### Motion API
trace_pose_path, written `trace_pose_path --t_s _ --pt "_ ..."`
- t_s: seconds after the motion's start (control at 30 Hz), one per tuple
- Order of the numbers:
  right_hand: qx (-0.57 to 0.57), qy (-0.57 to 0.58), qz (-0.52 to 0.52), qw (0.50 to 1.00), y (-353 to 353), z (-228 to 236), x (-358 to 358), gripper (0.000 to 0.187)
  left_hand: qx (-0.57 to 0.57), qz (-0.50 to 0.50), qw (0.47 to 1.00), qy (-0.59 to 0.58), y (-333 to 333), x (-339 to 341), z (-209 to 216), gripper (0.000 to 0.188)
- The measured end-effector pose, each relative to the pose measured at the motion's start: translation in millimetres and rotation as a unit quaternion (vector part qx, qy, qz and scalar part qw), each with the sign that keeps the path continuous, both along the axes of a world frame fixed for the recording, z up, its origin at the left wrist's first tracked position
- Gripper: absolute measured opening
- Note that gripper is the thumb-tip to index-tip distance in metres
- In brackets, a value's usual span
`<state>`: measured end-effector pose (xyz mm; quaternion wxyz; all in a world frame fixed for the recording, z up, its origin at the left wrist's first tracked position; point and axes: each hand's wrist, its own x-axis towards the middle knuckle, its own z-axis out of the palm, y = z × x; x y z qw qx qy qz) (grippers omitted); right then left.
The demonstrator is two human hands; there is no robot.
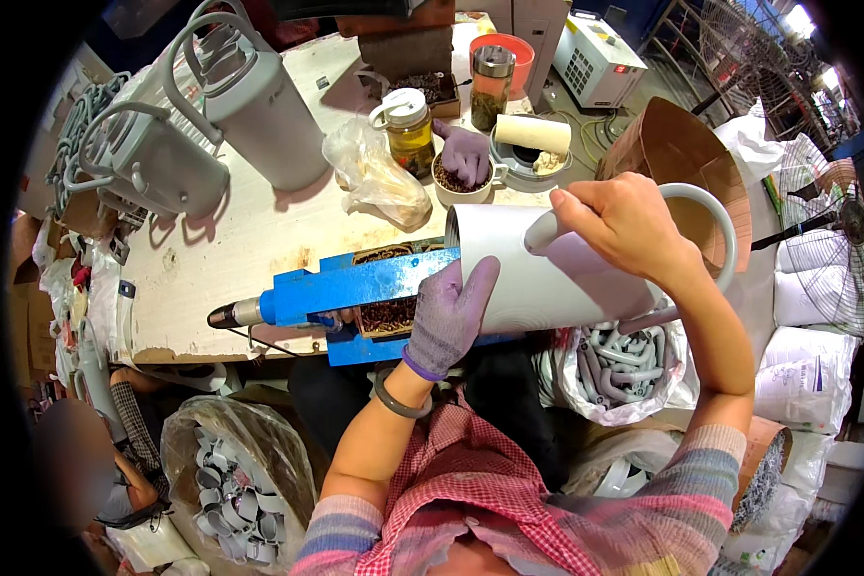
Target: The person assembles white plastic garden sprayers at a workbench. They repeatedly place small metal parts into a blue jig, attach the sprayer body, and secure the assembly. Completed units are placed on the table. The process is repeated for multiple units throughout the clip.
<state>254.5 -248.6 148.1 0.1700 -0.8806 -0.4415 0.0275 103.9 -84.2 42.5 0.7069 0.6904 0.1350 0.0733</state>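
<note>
A large grey watering can lies on its side, its open end slipped over the long blue arm of a bench machine. My left hand, in a purple-grey glove, grips the can near its open rim, thumb along the wall and the other fingers partly hidden. Bare, my right hand is closed round a short curved grey handle against the can's upper side. A big loop handle curves out at the can's right end. Whether the short handle is fastened cannot be seen.
Two grey watering cans stand at the back left. Behind the machine are a cup of rivets with a glove on it, jars and a plastic bag. Bags of grey handles and curved grey pieces flank me. Another person sits at left.
</note>
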Motion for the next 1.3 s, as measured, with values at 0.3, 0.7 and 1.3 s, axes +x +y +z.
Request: trace_pose_path --t_s 0.3,0.7,1.3 --pt "-0.018 -0.044 0.014 0.999 7.0 -5.0 1.5 0.038 -0.027 -0.014 1.000 0.004 0.1 -2.3 8.1 0.031" --pt "0.012 -0.037 -0.020 0.999 11.8 -11.2 -5.5 0.034 0.140 0.035 0.971 -0.189 0.1 2.1 -29.0 0.021" --pt "0.096 0.023 -0.047 0.994 -8.1 -21.9 -4.7 0.039 0.091 0.067 0.977 -0.180 -1.2 2.3 -31.3 0.034"
